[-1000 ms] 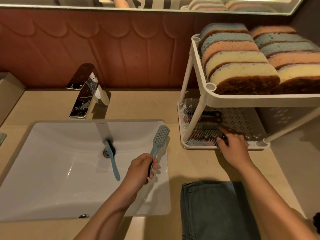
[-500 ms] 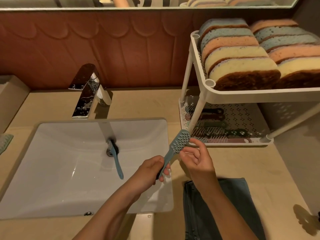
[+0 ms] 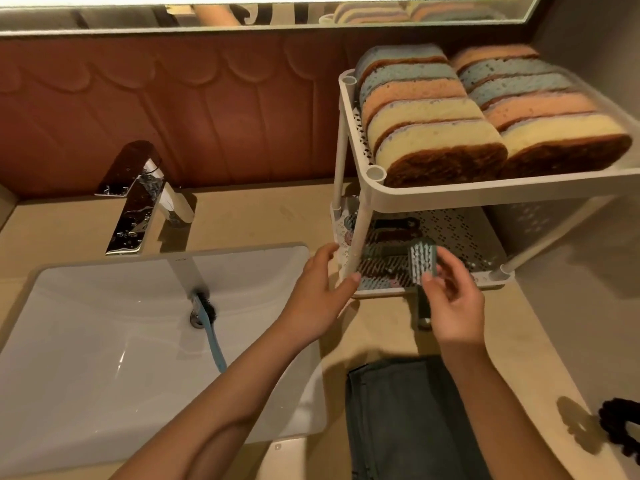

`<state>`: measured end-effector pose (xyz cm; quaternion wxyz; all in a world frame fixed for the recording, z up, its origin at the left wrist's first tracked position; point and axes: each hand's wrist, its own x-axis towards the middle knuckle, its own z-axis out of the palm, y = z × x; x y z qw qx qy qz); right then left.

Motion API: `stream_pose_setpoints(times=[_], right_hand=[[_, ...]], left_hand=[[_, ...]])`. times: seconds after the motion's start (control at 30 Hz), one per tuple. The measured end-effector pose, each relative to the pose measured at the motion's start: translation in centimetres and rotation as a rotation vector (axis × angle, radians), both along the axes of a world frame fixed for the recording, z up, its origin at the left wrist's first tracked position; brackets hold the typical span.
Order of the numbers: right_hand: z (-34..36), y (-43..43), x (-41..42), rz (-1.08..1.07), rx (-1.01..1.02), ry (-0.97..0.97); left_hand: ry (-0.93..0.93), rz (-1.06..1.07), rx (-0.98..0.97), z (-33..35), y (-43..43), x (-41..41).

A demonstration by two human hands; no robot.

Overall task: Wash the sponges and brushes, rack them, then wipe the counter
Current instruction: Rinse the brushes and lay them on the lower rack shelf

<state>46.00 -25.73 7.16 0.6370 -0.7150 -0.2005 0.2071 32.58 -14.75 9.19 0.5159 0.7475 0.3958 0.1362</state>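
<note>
1 teal brush (image 3: 421, 261) in right hand (image 3: 457, 306); sink logo (image 3: 180, 259) unreadable.

We record warm, dim lighting, brightest along the mirror (image 3: 311, 13) edge overhead. The faucet (image 3: 133, 216) shows glare. Soft shadows fall on the counter (image 3: 384, 337). Wide-angle bending warps the edges. The lower rack shelf (image 3: 457, 230) appears murky, possibly motion-blurred.

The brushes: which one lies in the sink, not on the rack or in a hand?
The blue-handled brush: it lies in the sink, bristles over the drain. The right hand holds a teal brush; the other brushes lie on the rack's lower shelf.
</note>
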Motion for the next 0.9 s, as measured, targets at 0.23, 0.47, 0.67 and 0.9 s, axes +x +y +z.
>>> stream_pose_setpoints(times=[0.23, 0.47, 0.67, 0.9], right_hand=[[-0.4, 1.8, 6.6, 0.056, -0.38, -0.325], [-3.0, 5.5, 10.4, 0.294, -0.588, -0.573], [-4.7, 7.5, 11.9, 0.415, -0.678, -0.578], [-5.4, 7.8, 11.4, 0.513, -0.704, -0.526]], left_hand=[[0.033, 0.045, 0.415, 0.5, 0.8, 3.1], [0.045, 0.024, 0.626, -0.5, 1.3, 2.9], [0.043, 0.029, 0.663, -1.0, 1.4, 2.9], [0.051, -0.026, 0.658, -1.0, 2.2, 2.8]])
